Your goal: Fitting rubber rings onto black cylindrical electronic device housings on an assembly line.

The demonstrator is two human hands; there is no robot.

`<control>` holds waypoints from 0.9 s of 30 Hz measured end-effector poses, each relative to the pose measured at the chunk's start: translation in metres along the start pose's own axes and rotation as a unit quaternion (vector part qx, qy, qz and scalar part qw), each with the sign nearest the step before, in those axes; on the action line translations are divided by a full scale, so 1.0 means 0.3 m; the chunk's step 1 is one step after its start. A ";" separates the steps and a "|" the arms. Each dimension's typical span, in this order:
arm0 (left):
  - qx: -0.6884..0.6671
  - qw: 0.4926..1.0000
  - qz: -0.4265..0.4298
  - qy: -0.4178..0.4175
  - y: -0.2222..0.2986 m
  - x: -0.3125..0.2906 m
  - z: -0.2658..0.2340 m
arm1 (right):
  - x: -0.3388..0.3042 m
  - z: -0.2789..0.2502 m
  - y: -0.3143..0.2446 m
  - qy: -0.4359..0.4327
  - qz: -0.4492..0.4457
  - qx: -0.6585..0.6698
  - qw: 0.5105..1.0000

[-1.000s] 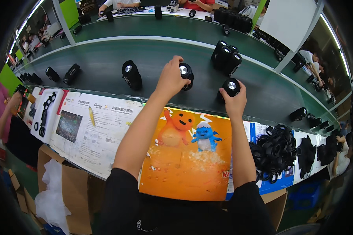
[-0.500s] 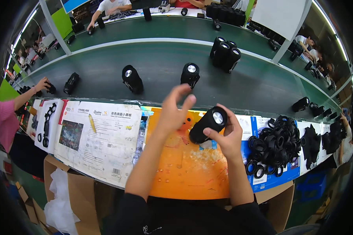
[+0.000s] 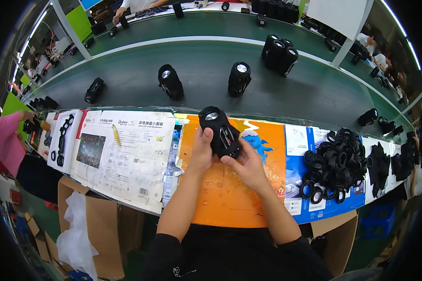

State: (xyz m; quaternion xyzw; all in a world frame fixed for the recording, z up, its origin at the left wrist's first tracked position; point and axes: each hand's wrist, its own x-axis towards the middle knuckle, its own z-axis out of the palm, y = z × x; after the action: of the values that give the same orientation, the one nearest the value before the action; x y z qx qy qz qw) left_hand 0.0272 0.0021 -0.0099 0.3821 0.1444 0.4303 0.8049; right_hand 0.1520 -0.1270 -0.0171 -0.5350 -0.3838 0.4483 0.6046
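Observation:
Both of my hands hold a black cylindrical speaker (image 3: 216,122) with a silver disc on its end, raised over an orange board (image 3: 220,201). My left hand (image 3: 201,152) wraps its left side, the thumb lying along the body. My right hand (image 3: 247,165) grips the lower right end, where a black strap-like piece sits close to the fingers. An oval recess with lighter details inside shows on the speaker's side. To the right, a heap of black rings (image 3: 337,157) lies on a blue-and-white printed sheet (image 3: 297,180).
Beyond the bench, a dark green conveyor belt (image 3: 131,84) carries several upright speakers (image 3: 239,79). A white printed board (image 3: 126,164) with a yellow pen (image 3: 116,136) lies at left. Cardboard boxes (image 3: 98,234) stand below the bench. Co-workers sit at both sides and across.
My left hand has come down from near the belt and closed on the speaker. The speaker has moved left and turned, showing its recessed side. The view has shifted slightly.

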 end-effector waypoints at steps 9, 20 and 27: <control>-0.039 0.997 0.026 -0.055 0.072 0.014 -0.035 | -0.016 0.035 -0.011 -0.007 -0.077 -0.103 0.992; -0.069 0.994 0.069 -0.043 0.092 0.027 -0.081 | -0.016 0.097 0.009 0.029 -0.152 -0.252 0.955; -0.033 0.996 0.015 -0.077 0.074 0.022 -0.091 | -0.037 0.078 0.052 0.008 -0.093 -0.197 0.976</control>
State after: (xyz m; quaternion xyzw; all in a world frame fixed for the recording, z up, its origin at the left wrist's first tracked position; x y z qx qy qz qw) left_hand 0.0029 0.0282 -0.0110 0.3899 0.0619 0.4160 0.8192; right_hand 0.1245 -0.1301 -0.0294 -0.6087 -0.5083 0.3015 0.5294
